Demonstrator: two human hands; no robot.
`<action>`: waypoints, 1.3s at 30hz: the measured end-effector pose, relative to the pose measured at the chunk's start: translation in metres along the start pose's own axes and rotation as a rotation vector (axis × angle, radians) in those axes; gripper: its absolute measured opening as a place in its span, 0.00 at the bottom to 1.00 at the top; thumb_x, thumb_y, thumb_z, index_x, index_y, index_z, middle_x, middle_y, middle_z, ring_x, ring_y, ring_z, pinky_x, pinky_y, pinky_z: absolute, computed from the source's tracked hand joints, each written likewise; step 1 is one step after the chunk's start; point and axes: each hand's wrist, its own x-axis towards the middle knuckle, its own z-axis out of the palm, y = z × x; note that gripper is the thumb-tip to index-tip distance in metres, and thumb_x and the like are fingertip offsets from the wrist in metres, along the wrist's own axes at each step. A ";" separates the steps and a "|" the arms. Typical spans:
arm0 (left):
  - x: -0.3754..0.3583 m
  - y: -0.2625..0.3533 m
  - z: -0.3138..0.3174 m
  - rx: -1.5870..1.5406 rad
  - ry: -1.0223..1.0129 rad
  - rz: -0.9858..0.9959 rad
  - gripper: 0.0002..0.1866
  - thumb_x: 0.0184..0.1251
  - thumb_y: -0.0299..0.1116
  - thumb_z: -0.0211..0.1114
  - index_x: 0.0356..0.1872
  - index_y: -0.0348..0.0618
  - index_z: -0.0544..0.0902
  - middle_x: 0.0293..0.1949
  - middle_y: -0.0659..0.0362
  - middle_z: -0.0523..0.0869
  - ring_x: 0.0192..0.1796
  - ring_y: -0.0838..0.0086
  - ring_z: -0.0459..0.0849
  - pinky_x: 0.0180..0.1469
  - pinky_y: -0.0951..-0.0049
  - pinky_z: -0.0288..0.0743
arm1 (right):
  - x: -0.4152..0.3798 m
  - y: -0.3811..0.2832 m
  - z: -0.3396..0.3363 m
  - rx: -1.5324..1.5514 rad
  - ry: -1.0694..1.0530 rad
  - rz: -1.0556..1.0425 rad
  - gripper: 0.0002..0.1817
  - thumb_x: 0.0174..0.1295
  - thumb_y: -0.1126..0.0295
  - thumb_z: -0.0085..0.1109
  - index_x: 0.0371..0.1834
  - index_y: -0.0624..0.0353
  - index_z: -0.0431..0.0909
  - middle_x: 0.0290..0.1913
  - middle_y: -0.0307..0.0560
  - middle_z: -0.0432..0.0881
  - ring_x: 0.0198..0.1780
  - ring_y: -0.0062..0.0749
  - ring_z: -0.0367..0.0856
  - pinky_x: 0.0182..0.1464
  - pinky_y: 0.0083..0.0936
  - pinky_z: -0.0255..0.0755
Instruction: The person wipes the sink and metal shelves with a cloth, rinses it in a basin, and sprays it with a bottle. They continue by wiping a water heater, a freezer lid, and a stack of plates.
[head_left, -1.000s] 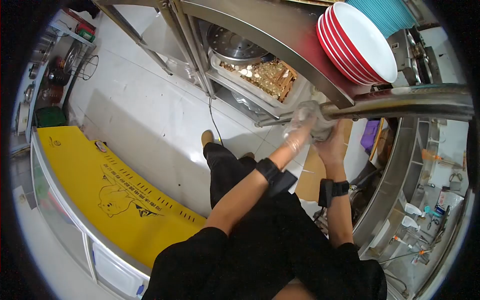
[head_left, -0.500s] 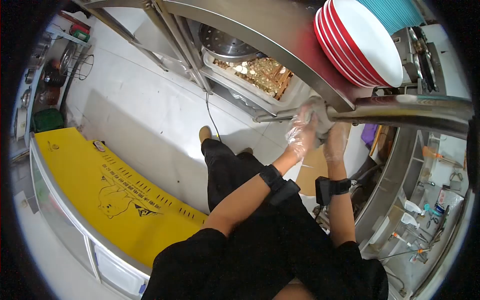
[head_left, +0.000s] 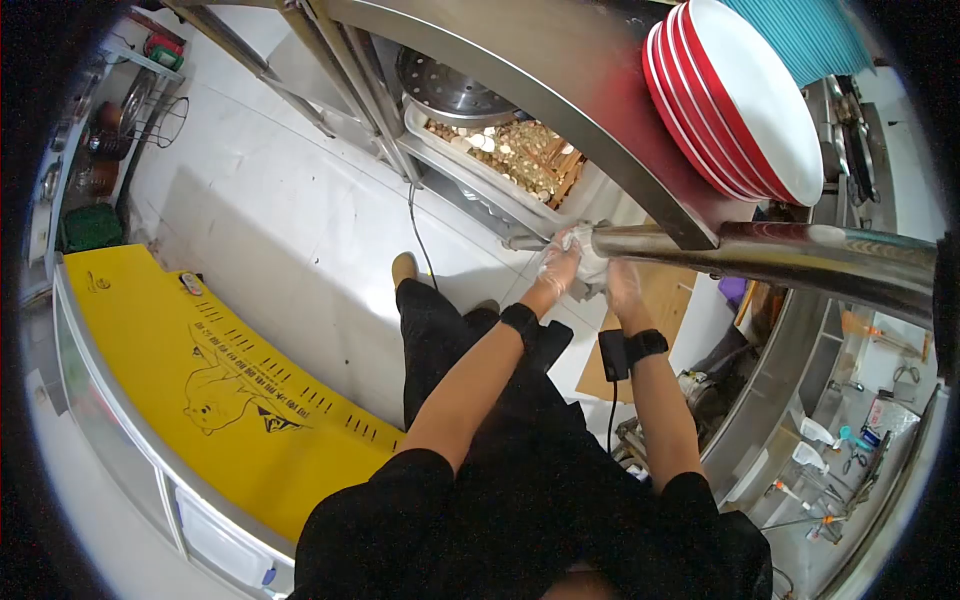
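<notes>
A pale grey cloth is wrapped about a round metal table leg. My left hand, in a clear plastic glove, is closed on the cloth from the left side. On the other side my right hand, gloved too, presses against the cloth with its fingers bent; its fingertips are partly hidden. Toward the floor, the foot of the leg sticks out beyond the cloth. Above, the leg meets the edge of the steel table.
Red-and-white bowls and turquoise dishes are stacked on the table. Underneath, a white tub holds dried pieces beside a perforated metal pan. A yellow-topped cabinet is at left; cardboard lies beneath my hands.
Both hands and the cloth have slid along the table leg toward its foot, leftward in view. More of the leg's upper part now shows. The view has shifted slightly.
</notes>
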 end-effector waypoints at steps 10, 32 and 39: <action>-0.024 0.042 0.003 -0.021 0.041 0.001 0.24 0.69 0.43 0.53 0.62 0.42 0.70 0.52 0.41 0.80 0.54 0.48 0.78 0.57 0.60 0.70 | -0.014 0.046 -0.003 -0.373 0.006 -0.141 0.19 0.62 0.69 0.47 0.54 0.66 0.71 0.53 0.67 0.75 0.57 0.58 0.71 0.59 0.44 0.64; 0.010 -0.066 0.019 0.114 0.041 0.154 0.29 0.73 0.48 0.48 0.67 0.39 0.62 0.53 0.39 0.78 0.55 0.53 0.77 0.59 0.60 0.69 | -0.016 -0.006 0.005 -0.160 0.009 0.064 0.18 0.59 0.72 0.49 0.50 0.70 0.72 0.49 0.66 0.77 0.49 0.54 0.77 0.50 0.44 0.70; -0.041 -0.034 -0.081 0.390 -0.332 -0.026 0.33 0.71 0.53 0.53 0.68 0.40 0.61 0.56 0.51 0.79 0.59 0.64 0.75 0.61 0.67 0.67 | -0.049 -0.088 0.046 1.116 -0.211 0.354 0.25 0.73 0.51 0.39 0.62 0.57 0.69 0.56 0.45 0.77 0.54 0.34 0.77 0.56 0.32 0.72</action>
